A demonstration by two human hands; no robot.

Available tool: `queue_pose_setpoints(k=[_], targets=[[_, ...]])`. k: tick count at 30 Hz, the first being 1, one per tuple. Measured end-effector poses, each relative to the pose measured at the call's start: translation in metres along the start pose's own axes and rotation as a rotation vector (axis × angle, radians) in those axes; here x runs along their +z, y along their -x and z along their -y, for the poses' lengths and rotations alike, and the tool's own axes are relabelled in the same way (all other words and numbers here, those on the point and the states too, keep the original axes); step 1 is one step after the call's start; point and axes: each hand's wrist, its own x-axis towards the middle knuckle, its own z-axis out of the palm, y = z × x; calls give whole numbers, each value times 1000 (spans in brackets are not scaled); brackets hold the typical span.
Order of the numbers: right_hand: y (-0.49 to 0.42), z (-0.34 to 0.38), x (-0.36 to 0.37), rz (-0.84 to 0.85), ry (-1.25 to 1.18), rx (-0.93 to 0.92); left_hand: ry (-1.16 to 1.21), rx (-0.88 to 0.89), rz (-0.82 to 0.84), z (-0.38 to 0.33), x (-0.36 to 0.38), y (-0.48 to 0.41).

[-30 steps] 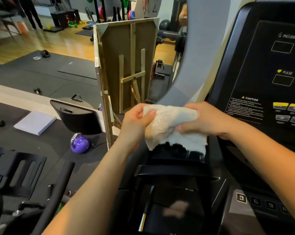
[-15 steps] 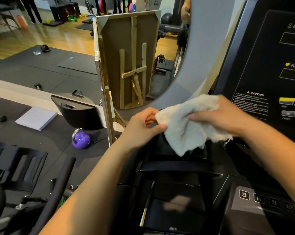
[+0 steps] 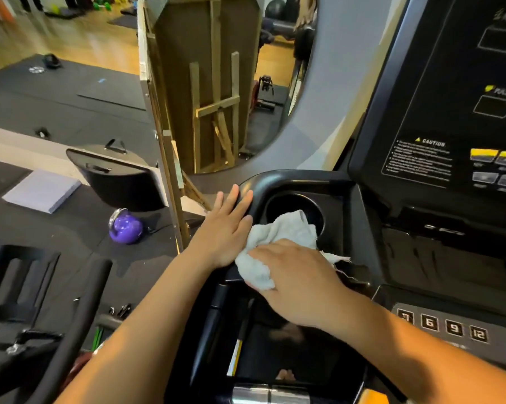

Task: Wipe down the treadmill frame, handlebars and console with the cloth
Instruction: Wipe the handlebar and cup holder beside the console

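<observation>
A white cloth lies bunched on the black tray at the left of the treadmill console, partly over the round cup holder. My right hand presses down on the cloth, its fingers spread over it. Flat and with straight fingers, my left hand rests on the tray's rounded left rim, beside the cloth. The console panel with its caution label rises at the right, and numbered keys sit at the lower right.
A grey upright of the frame curves up behind the tray. To the left stand a wooden board on an easel, a purple kettlebell, a white pad and black parts of other gym machines.
Both hands held the cloth up in front of the console; now the cloth is down on the tray under my right hand, and my left hand has let go and lies on the rim.
</observation>
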Motion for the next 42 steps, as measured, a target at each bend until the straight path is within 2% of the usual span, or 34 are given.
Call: queue_pose_setpoints(k=[4, 5, 7, 9, 11, 14, 16, 20, 23, 28, 30, 33, 39, 42], targets=[[11, -4, -37, 45, 13, -19, -117, 87, -26, -4, -4, 4], [15, -16, -49, 98, 72, -4, -118, 118, -28, -3, -3, 7], [23, -30, -66, 256, 43, 82, -70, 124, -22, -4, -3, 15], [17, -35, -68, 337, 27, 88, -31, 112, -29, -4, -4, 16], [5, -35, -61, 348, 36, 51, 3, 116, -29, -4, -5, 14], [-4, -29, -56, 344, 8, -105, 41, 127, -35, -1, -3, 11], [-2, -29, -52, 270, -105, -126, 62, 125, -42, 0, -2, 11], [12, -34, -52, 161, -355, 39, 80, 108, -38, 0, -2, 11], [29, -32, -68, 246, -457, 113, 81, 104, -35, 0, -3, 11], [12, -43, -87, 289, -725, 229, 76, 104, -41, 0, -3, 12], [5, -47, -82, 418, -694, 270, 83, 101, -42, 0, -3, 12], [0, -44, -80, 543, -450, 142, 90, 102, -45, 1, -3, 11], [-9, -45, -76, 463, -525, 172, 109, 89, -50, 2, -2, 10], [-17, -43, -79, 459, -652, 301, 115, 89, -49, 3, -2, 10]])
